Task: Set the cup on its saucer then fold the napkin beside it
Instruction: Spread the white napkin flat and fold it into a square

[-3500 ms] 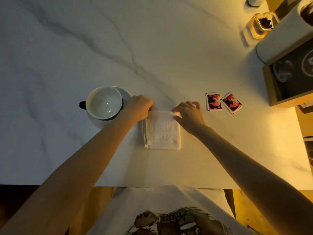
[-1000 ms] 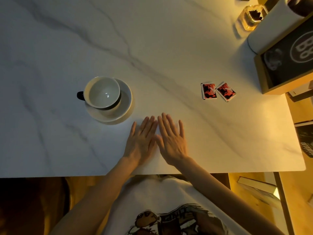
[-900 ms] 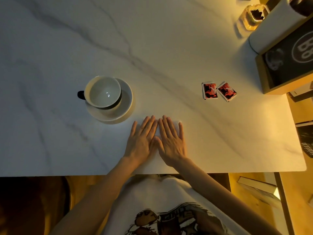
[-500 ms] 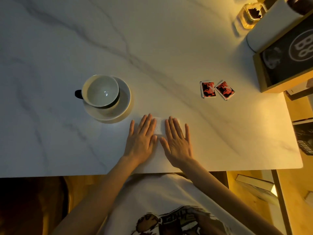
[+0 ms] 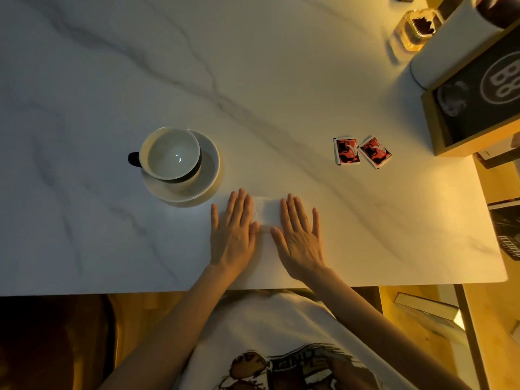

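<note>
A white cup [image 5: 171, 153] with a dark handle stands upright on its white saucer [image 5: 209, 171] on the marble table. Just right of the saucer lies the folded white napkin [image 5: 266, 213], flat on the table. My left hand [image 5: 233, 235] rests flat on the napkin's left part, fingers straight and slightly apart. My right hand [image 5: 301, 237] lies flat on its right part in the same way. Only a strip of napkin shows between the two hands; the rest is hidden beneath them.
Two red sachets [image 5: 361, 151] lie to the right of the napkin. A framed dark sign [image 5: 478, 91], a white roll [image 5: 447, 43] and a small glass jar [image 5: 416, 28] stand at the far right corner. The table's near edge [image 5: 140, 291] runs just behind my wrists.
3.5 s ago my hands pinched the napkin's far corners. Then both palms came down flat on it side by side; over the last second they have slid apart, uncovering the napkin's middle.
</note>
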{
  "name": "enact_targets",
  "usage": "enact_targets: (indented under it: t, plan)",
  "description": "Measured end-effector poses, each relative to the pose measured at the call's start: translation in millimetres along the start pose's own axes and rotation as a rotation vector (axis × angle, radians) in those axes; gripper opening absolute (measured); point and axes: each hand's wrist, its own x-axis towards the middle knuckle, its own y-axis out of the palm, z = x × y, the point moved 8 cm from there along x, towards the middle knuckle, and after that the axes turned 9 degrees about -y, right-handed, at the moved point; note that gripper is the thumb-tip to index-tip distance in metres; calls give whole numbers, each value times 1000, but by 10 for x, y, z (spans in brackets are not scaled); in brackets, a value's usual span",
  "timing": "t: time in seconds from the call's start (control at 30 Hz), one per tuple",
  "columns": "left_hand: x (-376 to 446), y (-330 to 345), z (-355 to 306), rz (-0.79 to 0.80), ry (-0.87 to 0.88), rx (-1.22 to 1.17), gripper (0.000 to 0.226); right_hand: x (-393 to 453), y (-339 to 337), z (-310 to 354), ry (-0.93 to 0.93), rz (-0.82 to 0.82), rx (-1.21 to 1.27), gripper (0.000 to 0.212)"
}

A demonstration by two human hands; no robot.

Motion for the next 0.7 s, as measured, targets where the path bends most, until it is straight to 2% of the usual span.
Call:
enact_targets:
  t: [0.17,0.27,0.3,0.37,0.43,0.57,0.63,0.7]
  plan:
    - [-25,29,-24,49,8,-40,64,-52,41,-81,5,11,-30,66]
    - [15,-31,-48,85,16,-103,69,-21,-94,-45,-24,-13,35,70]
    - [33,-111,-40,64,22,-153,69,-7,-203,-53,-21,-65,58,70]
    - [81,-293,0,-22,24,-236,56,6,-489,-133,19,-250,83,55]
    - [167,-370,11,-37,48,-246,40,56,-628,-259,76,-312,84,43]
    - [280,-281,4,119,90,-181,50,220,-416,-365,39,-25,101,64]
    - [273,-273,35,108,99,-170,51,234,-345,-373,-3,42,45,69]
    - [248,-259,70,91,104,-178,50,224,-333,-373,-32,51,19,65]
